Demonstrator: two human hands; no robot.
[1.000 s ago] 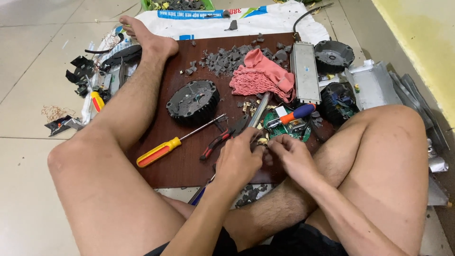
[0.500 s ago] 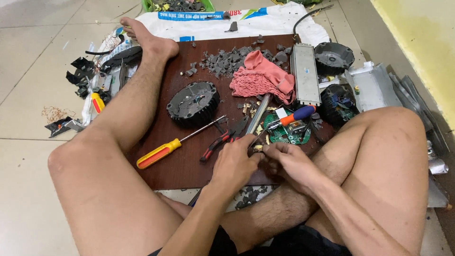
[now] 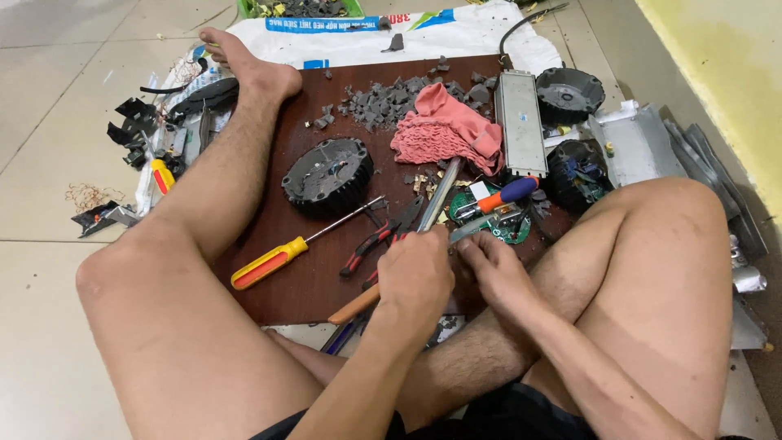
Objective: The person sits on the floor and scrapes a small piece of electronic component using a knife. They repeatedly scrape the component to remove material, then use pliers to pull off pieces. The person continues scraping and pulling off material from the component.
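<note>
A green circuit board (image 3: 497, 222) is seen on the dark brown board (image 3: 293, 277), just beyond the hands at about one o'clock from them. The left hand (image 3: 415, 277) is curled closed around the wooden handle (image 3: 352, 307) of a long tool, whose grey metal shaft (image 3: 438, 195) runs up toward twelve o'clock past the circuit board's left edge. The right hand (image 3: 498, 269) is held just beside the left, at its three o'clock, with fingers bent and the fingertips pinched on a small metal piece (image 3: 472, 231) at the near edge of the circuit board; how firmly it is gripped cannot be told.

Two screwdrivers are counted: a yellow-and-red one (image 3: 269, 262) at nine o'clock of the left hand, and a blue-and-orange one (image 3: 501, 195) lying across the circuit board. One pair of red-handled pliers (image 3: 376, 240) lies between them. Three round black housings are seen: one (image 3: 327, 173) at eleven o'clock, one (image 3: 570, 90) far at one o'clock, one (image 3: 577, 173) at two o'clock. One pink rag (image 3: 448, 130) and one long grey metal box (image 3: 520, 122) lie at twelve o'clock.
</note>
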